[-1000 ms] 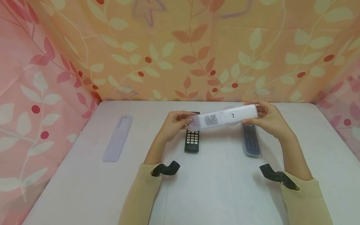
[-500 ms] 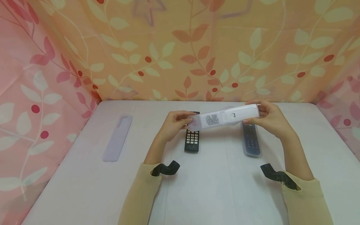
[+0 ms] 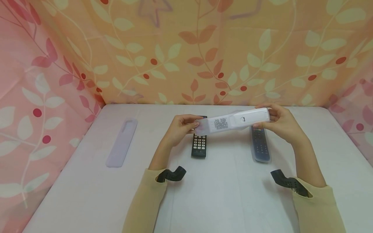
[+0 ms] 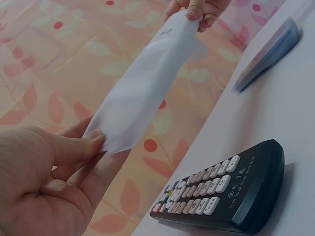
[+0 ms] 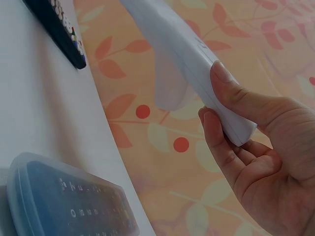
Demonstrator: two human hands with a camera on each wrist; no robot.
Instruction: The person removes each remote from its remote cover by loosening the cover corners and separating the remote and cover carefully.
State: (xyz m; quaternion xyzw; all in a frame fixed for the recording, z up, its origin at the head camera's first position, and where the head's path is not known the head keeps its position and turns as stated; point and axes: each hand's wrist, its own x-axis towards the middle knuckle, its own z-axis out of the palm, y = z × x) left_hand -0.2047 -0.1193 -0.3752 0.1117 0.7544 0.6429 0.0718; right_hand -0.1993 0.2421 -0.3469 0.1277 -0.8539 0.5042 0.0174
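A white remote control is held in the air above the table, its back with a battery cover facing up. A translucent silicone sleeve covers its left part, and a printed code shows through. My left hand pinches the sleeve's left end between thumb and fingers. With thumb on one side and fingers on the other, my right hand grips the bare right end of the remote. In the right wrist view a loose flap of the sleeve hangs beneath the remote.
Below the left hand lies a black remote with white buttons. A dark remote in a bluish clear cover lies below the right hand. Another translucent sleeve lies flat at the left. A floral curtain stands behind the white table.
My right hand has shifted slightly to the right with the white remote, and a little more of it shows outside the sleeve. The left hand has stayed in place.
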